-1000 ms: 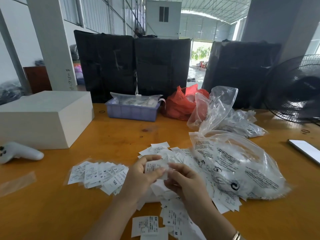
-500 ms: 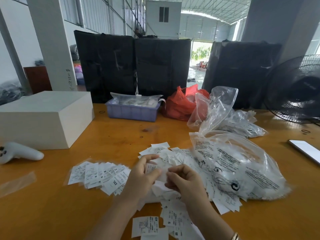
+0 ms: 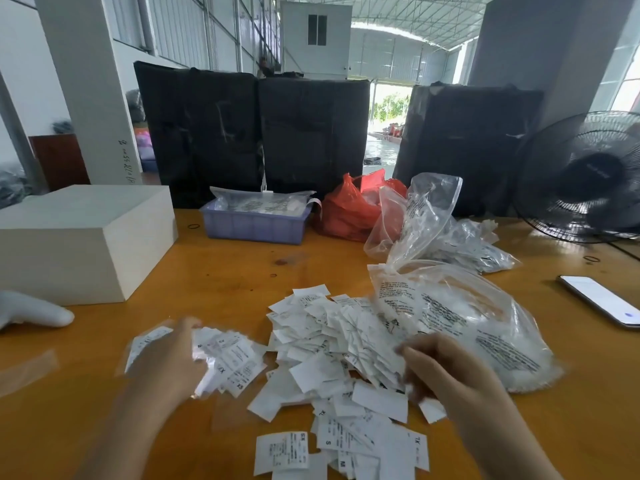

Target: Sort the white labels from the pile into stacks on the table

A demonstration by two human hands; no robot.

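The labels [image 3: 332, 344] lie heaped between her hands, with a stack [image 3: 228, 358] under the blurred left hand [image 3: 166, 362]; I cannot tell its grip. The right hand [image 3: 446, 372], fingers curled, reaches into the heap. Light, floppy, clingy slips, probably best pinched singly by an edge.

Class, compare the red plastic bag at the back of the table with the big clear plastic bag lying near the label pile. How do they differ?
The red bag is opaque red with no print showing; the clear bag is see-through with black print. The red bag sits bunched upright beside the purple tray; the clear bag lies on its side against the label pile. The clear bag looks larger. Both are crumpled plastic on the wooden table.
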